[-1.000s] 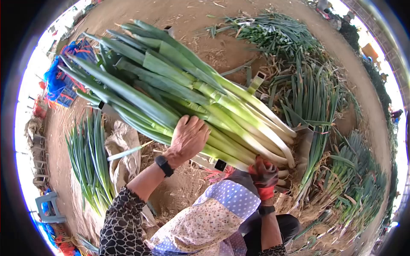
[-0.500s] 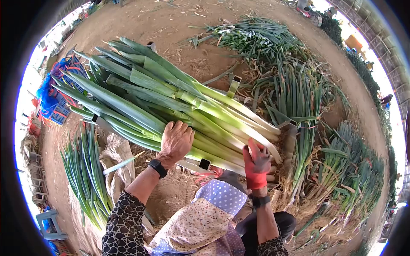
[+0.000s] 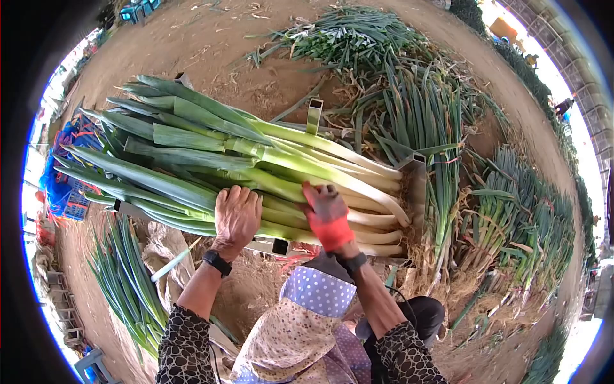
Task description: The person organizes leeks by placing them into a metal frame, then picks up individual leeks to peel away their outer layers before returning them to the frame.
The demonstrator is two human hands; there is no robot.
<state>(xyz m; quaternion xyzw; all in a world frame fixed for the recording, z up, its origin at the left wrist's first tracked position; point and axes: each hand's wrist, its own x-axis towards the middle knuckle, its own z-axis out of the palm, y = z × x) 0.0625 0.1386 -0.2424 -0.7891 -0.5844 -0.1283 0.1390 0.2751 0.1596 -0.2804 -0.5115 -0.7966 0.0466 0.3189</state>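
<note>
Under the left hand (image 3: 238, 217), bare and palm down, a thick bundle of leeks (image 3: 256, 153), lying lengthwise in a metal rack (image 3: 417, 192), with dark leaves fanning out to the left of that hand and white stems running to its right. Fingers close together, bent slightly over the green stalks and touching them; cannot tell whether gripping any. Just beside it, the right hand (image 3: 327, 214), red-gloved and blurred, over the paler stems, with fingers seemingly half curled; cannot tell whether holding or merely touching them. Well beyond the right hand, a heap of cut greens (image 3: 352, 38); off to its right, past the rack's end, a tied bunch (image 3: 441, 176) and a rooty pile (image 3: 531, 217). Left of and nearer than the left hand, loose green stalks (image 3: 125, 281) beside a pale sack (image 3: 163, 256); farther left, a blue crate (image 3: 77, 208).
</note>
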